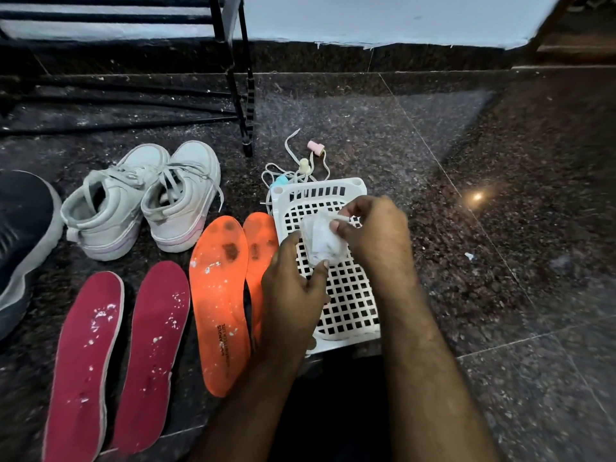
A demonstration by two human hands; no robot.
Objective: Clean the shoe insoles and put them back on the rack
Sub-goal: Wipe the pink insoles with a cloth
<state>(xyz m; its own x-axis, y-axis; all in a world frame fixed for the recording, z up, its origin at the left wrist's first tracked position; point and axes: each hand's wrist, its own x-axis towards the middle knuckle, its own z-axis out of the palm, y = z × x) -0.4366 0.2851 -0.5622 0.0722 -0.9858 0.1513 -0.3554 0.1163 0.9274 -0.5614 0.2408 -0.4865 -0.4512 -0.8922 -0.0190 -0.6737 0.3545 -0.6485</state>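
Note:
Two dark red insoles lie on the floor at the lower left, speckled with white bits. Right of them are two orange insoles with dark stains; my left arm covers part of the right one. Over a white plastic basket, my left hand and my right hand both pinch a crumpled white cloth. The black metal shoe rack stands at the upper left.
A pair of white sneakers sits behind the insoles. A dark shoe is at the left edge. White laces with small pink, cream and blue pieces lie behind the basket. Dark granite floor stretches to the right, dusty near the wall.

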